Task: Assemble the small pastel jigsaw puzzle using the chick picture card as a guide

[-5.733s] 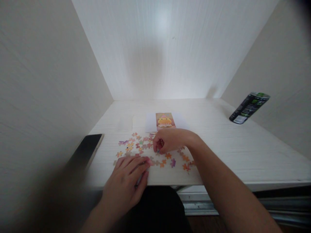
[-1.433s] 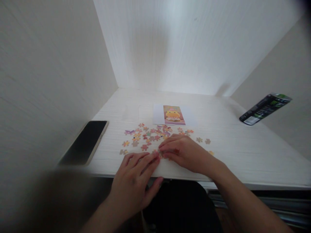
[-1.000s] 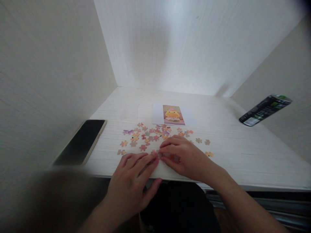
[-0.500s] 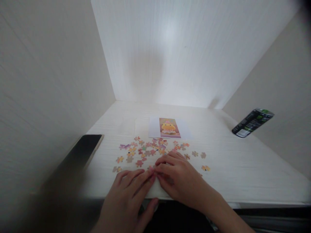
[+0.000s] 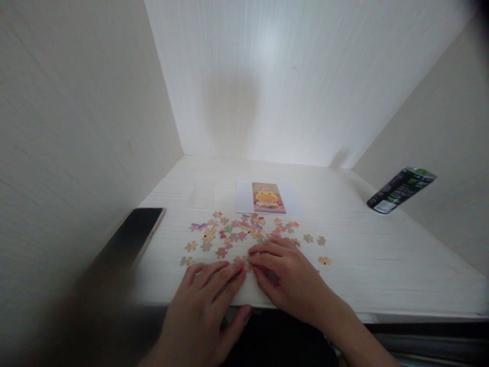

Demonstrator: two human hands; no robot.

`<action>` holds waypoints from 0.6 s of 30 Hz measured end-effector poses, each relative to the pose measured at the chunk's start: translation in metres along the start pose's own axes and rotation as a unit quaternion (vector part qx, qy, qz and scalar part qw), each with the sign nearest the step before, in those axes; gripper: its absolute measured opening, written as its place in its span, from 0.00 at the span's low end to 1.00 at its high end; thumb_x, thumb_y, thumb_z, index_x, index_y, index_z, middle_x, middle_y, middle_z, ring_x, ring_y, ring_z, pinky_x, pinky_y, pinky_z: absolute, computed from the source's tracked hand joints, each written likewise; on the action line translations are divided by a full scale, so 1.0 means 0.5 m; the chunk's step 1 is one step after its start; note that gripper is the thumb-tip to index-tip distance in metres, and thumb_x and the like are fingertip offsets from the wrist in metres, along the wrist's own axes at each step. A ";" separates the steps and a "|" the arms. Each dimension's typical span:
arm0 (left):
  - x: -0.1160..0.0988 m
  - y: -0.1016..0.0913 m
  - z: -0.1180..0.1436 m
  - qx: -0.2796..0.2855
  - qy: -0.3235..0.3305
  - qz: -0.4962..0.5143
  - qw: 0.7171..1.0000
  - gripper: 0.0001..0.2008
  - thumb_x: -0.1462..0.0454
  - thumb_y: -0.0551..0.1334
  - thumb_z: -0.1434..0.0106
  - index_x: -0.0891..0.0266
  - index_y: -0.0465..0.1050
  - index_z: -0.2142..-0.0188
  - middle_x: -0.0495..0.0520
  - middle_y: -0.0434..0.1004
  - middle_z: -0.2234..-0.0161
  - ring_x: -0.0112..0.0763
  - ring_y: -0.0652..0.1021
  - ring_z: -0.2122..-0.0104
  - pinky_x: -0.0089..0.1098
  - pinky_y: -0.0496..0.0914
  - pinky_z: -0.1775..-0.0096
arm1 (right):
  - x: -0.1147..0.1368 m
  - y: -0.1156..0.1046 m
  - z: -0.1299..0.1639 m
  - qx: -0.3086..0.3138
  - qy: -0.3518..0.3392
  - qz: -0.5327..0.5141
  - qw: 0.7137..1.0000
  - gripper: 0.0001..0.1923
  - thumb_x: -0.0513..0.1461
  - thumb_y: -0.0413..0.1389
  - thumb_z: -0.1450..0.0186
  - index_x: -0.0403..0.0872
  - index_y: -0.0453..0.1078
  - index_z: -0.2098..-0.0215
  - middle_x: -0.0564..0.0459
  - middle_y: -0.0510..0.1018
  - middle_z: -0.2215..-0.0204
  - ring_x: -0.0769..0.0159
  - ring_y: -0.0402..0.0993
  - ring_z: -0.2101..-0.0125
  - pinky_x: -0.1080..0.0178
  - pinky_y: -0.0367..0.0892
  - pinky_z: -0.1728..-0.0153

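Observation:
Near the table's front edge, my left hand (image 5: 208, 306) lies with its fingers stretched out and its thumb apart. Its index fingertip rests against small pinkish jigsaw puzzle pieces (image 5: 239, 259). From the right, my right hand (image 5: 284, 272) meets it, fingers curled and thumb drawn in, closed on a puzzle piece (image 5: 247, 266) that its fingertips partly hide. Beyond both hands, loose puzzle pieces (image 5: 221, 252) in pink, yellow, purple and grey are scattered. Behind them lies a picture card (image 5: 269, 198) of a yellow figure in a pink hat, on white paper.
A dark phone (image 5: 133, 232) lies at the left by the side wall. At the right stands a black drink can (image 5: 399, 189) with green marks. White panels (image 5: 244, 76) enclose the table (image 5: 382, 270) at the back and sides.
My hands have parted slightly at the fingertips, the right one shifting a little to the right, which shows more of the pieces between them. The whole view has tilted slightly.

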State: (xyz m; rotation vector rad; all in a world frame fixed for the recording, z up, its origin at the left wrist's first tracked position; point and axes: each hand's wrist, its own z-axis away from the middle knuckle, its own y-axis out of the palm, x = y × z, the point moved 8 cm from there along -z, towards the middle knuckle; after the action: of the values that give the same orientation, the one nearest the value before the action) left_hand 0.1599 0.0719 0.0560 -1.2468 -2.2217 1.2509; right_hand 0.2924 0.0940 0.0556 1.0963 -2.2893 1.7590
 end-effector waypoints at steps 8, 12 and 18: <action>0.001 0.001 0.000 0.005 -0.004 0.002 1.000 0.18 0.62 0.61 0.36 0.59 0.73 0.47 0.51 0.78 0.49 0.39 0.76 0.54 0.42 0.62 0.52 | -0.004 0.000 0.002 -0.008 0.004 0.012 1.000 0.08 0.37 0.55 0.33 0.51 0.76 0.59 0.55 0.80 0.59 0.62 0.71 0.57 0.52 0.60 0.48; 0.002 -0.001 -0.002 0.000 -0.004 0.007 1.000 0.18 0.62 0.61 0.36 0.59 0.73 0.47 0.50 0.79 0.49 0.38 0.76 0.55 0.41 0.62 0.52 | -0.004 0.005 0.001 0.001 0.009 0.013 1.000 0.08 0.37 0.54 0.32 0.51 0.76 0.59 0.54 0.80 0.59 0.62 0.70 0.57 0.53 0.61 0.49; 0.002 -0.003 -0.004 0.001 -0.005 0.015 1.000 0.18 0.62 0.61 0.37 0.60 0.73 0.47 0.50 0.79 0.50 0.38 0.76 0.55 0.41 0.62 0.52 | 0.001 0.002 -0.002 0.006 0.006 0.027 1.000 0.09 0.37 0.54 0.32 0.52 0.76 0.59 0.53 0.79 0.59 0.62 0.70 0.57 0.53 0.62 0.50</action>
State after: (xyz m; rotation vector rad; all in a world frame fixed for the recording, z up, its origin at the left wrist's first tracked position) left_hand 0.1598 0.0732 0.0583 -1.2794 -2.2160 1.2719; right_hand 0.2915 0.0946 0.0554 1.0330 -2.3246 1.7964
